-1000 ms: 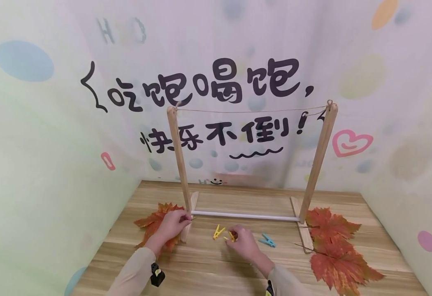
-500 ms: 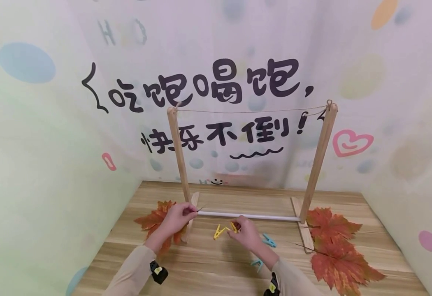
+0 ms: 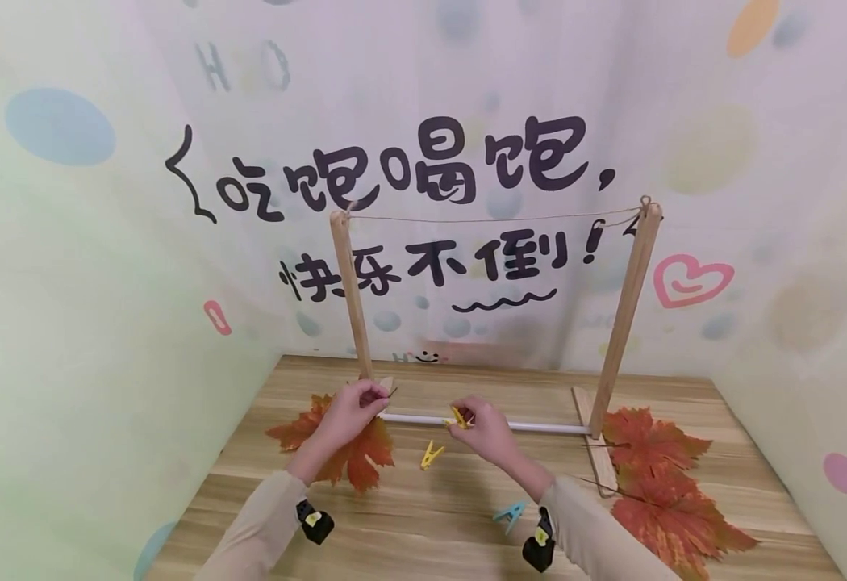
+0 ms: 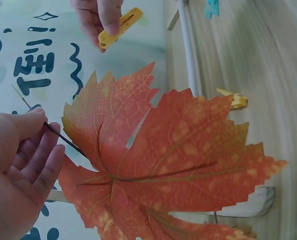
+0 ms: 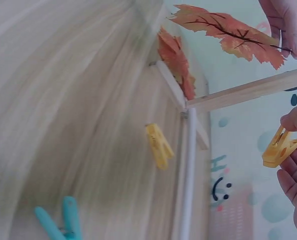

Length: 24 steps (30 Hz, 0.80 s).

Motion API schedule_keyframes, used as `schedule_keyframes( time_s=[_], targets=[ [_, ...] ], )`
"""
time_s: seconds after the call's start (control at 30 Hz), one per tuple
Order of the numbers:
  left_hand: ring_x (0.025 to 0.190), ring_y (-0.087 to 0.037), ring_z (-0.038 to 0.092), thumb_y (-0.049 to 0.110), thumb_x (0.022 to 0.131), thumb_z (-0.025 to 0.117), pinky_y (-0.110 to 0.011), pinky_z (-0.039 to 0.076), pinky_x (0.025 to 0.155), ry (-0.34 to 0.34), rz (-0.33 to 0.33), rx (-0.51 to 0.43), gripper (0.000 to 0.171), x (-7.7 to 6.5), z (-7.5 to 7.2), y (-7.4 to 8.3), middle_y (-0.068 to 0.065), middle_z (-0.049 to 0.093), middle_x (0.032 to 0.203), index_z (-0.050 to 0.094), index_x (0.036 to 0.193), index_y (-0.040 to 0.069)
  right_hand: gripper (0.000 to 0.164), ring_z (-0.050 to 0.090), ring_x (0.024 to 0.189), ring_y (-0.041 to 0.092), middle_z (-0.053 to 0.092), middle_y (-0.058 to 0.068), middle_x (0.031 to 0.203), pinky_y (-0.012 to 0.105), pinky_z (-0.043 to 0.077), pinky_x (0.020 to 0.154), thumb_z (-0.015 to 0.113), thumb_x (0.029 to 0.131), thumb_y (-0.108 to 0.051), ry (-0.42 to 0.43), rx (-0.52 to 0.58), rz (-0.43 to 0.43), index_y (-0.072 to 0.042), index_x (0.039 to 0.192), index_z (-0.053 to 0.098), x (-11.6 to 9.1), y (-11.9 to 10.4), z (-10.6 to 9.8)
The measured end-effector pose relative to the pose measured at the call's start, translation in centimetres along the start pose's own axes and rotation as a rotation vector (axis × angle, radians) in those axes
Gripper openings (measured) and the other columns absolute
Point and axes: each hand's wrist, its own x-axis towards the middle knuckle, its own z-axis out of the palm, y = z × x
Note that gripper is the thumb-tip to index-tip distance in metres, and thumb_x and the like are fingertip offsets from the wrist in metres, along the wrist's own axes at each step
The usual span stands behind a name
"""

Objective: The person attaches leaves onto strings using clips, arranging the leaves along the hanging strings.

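Note:
My left hand (image 3: pixel 354 413) pinches the thin dark stem of an orange-red artificial maple leaf (image 4: pixel 158 165) between thumb and fingertips. The leaf hangs above the table beside the left post; it fills much of the left wrist view. My right hand (image 3: pixel 489 436) pinches a yellow clothespin (image 5: pixel 277 150) and is raised near the white rod (image 3: pixel 547 428). A second yellow clothespin (image 3: pixel 431 455) lies on the table between the hands. In front of it, near my right wrist, lies a blue clothespin (image 3: pixel 511 515).
A wooden stand has a left post (image 3: pixel 353 298) and a right post (image 3: pixel 625 323), with a string (image 3: pixel 467 219) tied across their tops. Another leaf (image 5: pixel 173 60) lies at the stand's left foot. Two more maple leaves (image 3: pixel 648 444) lie at the right.
My left hand has risen, lifting the leaf by its stem. My right hand has moved up and away from the table with the yellow clothespin. The right forearm now hides one blue clothespin.

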Motion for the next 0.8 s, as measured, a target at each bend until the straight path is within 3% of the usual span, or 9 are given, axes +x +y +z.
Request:
schedule_keyframes(
  time_s=[0.2, 0.5, 0.8],
  targets=[
    [0.066, -0.013, 0.057, 0.000, 0.080, 0.066, -0.020, 0.050, 0.059, 0.036, 0.026, 0.017, 0.004, 0.8, -0.6, 0.5, -0.006, 0.064, 0.075, 0.065, 0.085, 0.000, 0.027, 0.054, 0.071, 0.010, 0.061, 0.003, 0.081, 0.029, 0.051, 0.062, 0.073, 0.073, -0.009, -0.019, -0.009, 0.003, 0.000, 0.098, 0.065, 1.1, -1.0, -1.1],
    [0.066, -0.013, 0.058, 0.005, 0.080, 0.067, -0.021, 0.049, 0.059, 0.094, 0.029, 0.042, 0.004, 2.0, -1.2, 1.4, -0.006, 0.065, 0.076, 0.065, 0.084, 0.003, 0.024, 0.054, 0.069, 0.012, 0.058, 0.002, 0.077, 0.032, 0.052, 0.061, 0.074, 0.073, -0.008, 0.008, -0.010, -0.094, 0.000, 0.094, 0.066, 2.8, -2.5, -2.6],
    [0.069, -0.017, 0.058, 0.003, 0.082, 0.065, -0.022, 0.050, 0.063, 0.120, 0.030, -0.027, 0.007, 3.5, -2.0, 3.2, -0.011, 0.065, 0.081, 0.065, 0.088, -0.001, 0.025, 0.056, 0.068, 0.012, 0.062, 0.007, 0.079, 0.026, 0.052, 0.059, 0.073, 0.070, -0.003, 0.044, 0.024, -0.181, 0.001, 0.094, 0.066, 4.3, -4.1, -3.9]
  ],
)
